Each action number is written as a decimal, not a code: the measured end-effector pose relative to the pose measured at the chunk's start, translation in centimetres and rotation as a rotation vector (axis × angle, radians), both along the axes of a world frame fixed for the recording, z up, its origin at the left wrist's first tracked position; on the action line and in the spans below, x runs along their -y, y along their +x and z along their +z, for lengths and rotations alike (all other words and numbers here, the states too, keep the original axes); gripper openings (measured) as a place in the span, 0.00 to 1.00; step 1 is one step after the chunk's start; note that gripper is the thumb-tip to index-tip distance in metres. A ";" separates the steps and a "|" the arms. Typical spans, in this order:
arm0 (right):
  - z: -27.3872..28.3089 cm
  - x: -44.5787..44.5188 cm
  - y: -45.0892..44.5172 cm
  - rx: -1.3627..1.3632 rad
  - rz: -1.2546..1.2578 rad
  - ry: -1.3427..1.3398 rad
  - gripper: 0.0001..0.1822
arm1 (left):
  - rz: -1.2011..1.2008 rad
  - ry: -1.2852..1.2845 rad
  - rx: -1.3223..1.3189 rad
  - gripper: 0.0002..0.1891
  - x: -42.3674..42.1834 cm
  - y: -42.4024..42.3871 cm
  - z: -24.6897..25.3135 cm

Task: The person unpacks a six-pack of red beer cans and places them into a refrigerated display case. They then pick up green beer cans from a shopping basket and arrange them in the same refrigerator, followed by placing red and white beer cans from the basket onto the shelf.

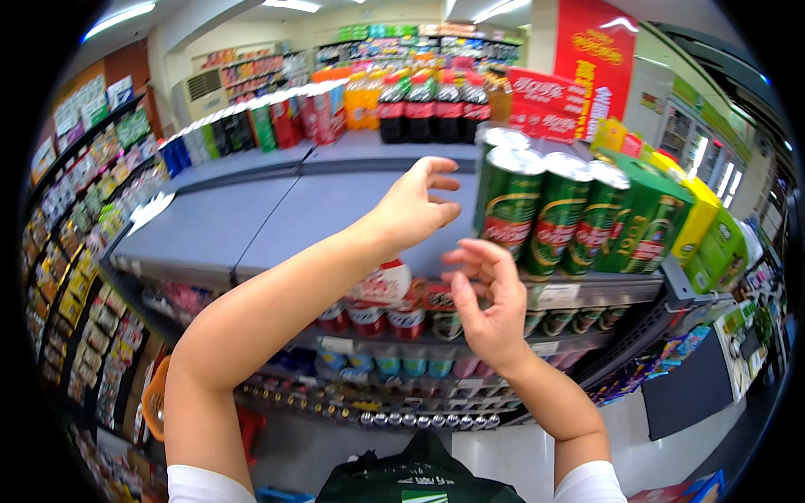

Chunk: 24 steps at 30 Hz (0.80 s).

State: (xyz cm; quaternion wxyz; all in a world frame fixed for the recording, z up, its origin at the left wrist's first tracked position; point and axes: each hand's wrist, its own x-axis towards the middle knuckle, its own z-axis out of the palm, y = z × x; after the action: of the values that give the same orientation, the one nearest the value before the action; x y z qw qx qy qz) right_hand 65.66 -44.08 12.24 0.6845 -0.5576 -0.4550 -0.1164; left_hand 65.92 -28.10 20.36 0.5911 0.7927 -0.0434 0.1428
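Note:
My left hand (421, 204) is in the air above the grey shelf top (339, 214), fingers curled apart with nothing between them. Just left of a group of green drink cans (512, 201), its fingertips stay short of the metal. My right hand (490, 302) is lower, in front of the shelf's front edge, palm turned left and fingers spread, and it holds nothing. Several of the tall green cans with red labels and silver lids stand upright at the right end of the shelf top. A green carton (644, 217) with a bottle picture adjoins them.
Behind the shelf top stand cola bottles (421, 110), orange drink bottles (363, 104), a row of cans (270, 122) and red cartons (544, 104). White papers (151, 210) lie at the left. Lower shelves carry red cans (368, 319). An orange basket (154, 399) is at lower left.

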 end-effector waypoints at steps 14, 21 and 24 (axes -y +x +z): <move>3.7 -12.0 -5.8 0.199 -0.256 -0.162 0.13 | 0.238 0.368 0.402 0.20 -11.2 -12.5 -0.8; 2.5 -9.1 -5.7 0.528 -0.677 -0.346 0.12 | 0.075 0.531 0.317 0.26 -13.1 -14.9 -3.8; 2.1 -8.8 -6.6 0.359 -0.771 -0.419 0.15 | -0.001 0.635 0.338 0.30 -11.2 -14.0 -4.3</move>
State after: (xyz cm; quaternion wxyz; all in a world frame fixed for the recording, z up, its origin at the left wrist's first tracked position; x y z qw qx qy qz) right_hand 59.09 -35.28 14.38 0.3746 -0.7832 -0.3393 -0.3622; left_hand 51.92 -16.88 16.08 0.2999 0.9019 -0.1832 0.2512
